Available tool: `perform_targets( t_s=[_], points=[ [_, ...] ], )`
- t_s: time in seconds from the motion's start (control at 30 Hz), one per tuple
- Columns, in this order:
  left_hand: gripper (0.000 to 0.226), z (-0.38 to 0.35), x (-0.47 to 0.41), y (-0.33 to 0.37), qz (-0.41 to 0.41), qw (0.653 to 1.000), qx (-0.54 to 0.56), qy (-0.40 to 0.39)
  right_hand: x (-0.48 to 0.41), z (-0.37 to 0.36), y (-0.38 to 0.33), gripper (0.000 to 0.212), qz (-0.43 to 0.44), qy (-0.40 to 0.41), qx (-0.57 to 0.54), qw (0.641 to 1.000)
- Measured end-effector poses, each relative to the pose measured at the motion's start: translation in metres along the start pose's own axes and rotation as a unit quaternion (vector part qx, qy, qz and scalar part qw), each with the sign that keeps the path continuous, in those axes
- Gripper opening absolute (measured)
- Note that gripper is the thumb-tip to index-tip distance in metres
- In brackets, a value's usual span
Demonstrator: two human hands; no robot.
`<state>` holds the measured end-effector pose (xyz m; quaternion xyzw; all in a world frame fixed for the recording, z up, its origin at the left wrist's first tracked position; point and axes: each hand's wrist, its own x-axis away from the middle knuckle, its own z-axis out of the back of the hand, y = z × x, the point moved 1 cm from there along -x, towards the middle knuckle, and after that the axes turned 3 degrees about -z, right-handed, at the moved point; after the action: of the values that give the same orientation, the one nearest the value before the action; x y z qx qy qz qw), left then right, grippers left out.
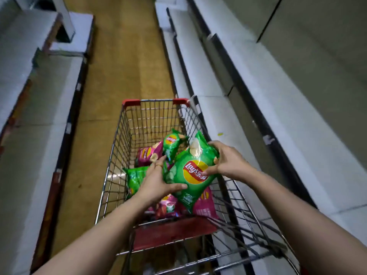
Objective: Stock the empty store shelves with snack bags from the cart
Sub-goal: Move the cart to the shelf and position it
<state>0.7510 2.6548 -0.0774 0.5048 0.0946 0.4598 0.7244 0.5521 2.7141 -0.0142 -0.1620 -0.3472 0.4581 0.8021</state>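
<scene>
A wire shopping cart [119, 132] with red corners stands in the aisle below me. I hold a green Lay's chip bag [190, 171] above the cart between both hands. My left hand [156, 181] grips its left edge, thumb across the lower front. My right hand [226, 161] grips its right edge with curled fingers. Inside the cart lie a second green bag [172, 142], a third green bag [135, 178] at the left, and several magenta bags [146, 153].
Bare white shelves [248, 126] run along the right, close to the cart's side. More bare shelves [39, 116] line the left. The yellowish aisle floor [127, 62] stretches ahead of the cart.
</scene>
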Motion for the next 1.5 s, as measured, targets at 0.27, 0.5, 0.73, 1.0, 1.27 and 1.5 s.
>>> perform_targets(
  t_s=[0.27, 0.5, 0.73, 1.0, 1.27, 1.5],
  points=[
    [0.053, 0.019, 0.043, 0.100, -0.111, 0.969, 0.200, -0.096, 0.111, 0.091, -0.043, 0.093, 0.119, 0.240, 0.151, 0.951],
    [0.052, 0.003, 0.102, 0.199, -0.203, 0.920, 0.320, -0.098, 0.223, 0.122, -0.036, 0.090, 0.088, 0.389, -0.141, 0.906],
    [0.040, -0.050, 0.192, 0.296, -0.281, 0.879, 0.334, -0.193, 0.348, 0.136, -0.007, 0.074, 0.105, 0.417, -0.215, 0.877],
    [0.050, -0.102, 0.269, 0.365, -0.355, 0.838, 0.271, -0.312, 0.468, 0.173, 0.023, 0.055, 0.076, 0.536, -0.266, 0.798],
    [0.056, -0.144, 0.270, 0.474, -0.424, 0.828, 0.161, -0.331, 0.512, 0.240, 0.046, 0.053, 0.008, 0.617, -0.329, 0.715],
    [0.027, -0.217, 0.227, 0.562, -0.399, 0.824, 0.066, -0.396, 0.488, 0.317, 0.089, 0.031, -0.145, 0.637, -0.391, 0.648]
  ],
)
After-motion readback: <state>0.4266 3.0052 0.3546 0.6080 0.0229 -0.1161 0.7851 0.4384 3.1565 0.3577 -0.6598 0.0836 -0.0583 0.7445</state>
